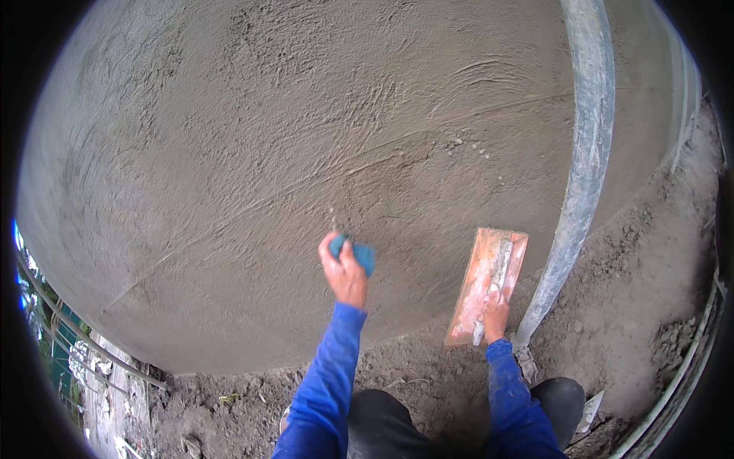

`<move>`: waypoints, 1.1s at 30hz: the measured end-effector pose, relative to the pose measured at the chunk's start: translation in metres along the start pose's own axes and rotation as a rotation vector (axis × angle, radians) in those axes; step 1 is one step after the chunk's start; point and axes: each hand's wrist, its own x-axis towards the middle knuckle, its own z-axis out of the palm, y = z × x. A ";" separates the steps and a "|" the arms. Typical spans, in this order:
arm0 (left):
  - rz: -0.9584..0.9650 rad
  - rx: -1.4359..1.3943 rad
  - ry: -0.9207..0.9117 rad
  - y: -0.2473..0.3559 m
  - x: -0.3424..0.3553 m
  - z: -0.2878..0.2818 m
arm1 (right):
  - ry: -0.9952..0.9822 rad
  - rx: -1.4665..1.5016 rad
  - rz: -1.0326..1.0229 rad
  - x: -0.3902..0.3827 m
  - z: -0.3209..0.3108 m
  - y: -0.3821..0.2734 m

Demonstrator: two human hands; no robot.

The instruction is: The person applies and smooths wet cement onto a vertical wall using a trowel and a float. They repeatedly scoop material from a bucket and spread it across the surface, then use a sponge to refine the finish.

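Observation:
My left hand (348, 275) is closed around a blue sponge (362, 258), held in front of the grey plastered wall (252, 176); I cannot tell whether the sponge touches it. My right hand (495, 312) grips the handle of an orange plastering float (468, 306), which is smeared with pale mortar. The float is tilted, its handle side toward me, close to the foot of the wall. Swirled marks, a slanting ridge line and a rougher damp patch (390, 187) show in the plaster above my hands.
A grey, plaster-stained pole (589, 115) leans against the wall right of the float, its foot on the soil (612, 306). Curved rods (84, 336) stick out at the far left. Long pale strips (677, 382) lie at the right edge. My knees are below.

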 end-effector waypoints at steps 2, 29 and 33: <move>0.014 0.298 -0.034 -0.068 -0.050 -0.076 | -0.045 0.064 0.015 -0.009 0.009 -0.041; -0.477 0.100 -0.137 -0.131 -0.133 -0.234 | -0.046 0.414 -0.138 0.095 0.100 -0.262; -0.495 0.168 -0.214 -0.133 -0.131 -0.225 | -0.235 0.104 -0.291 0.030 0.150 -0.296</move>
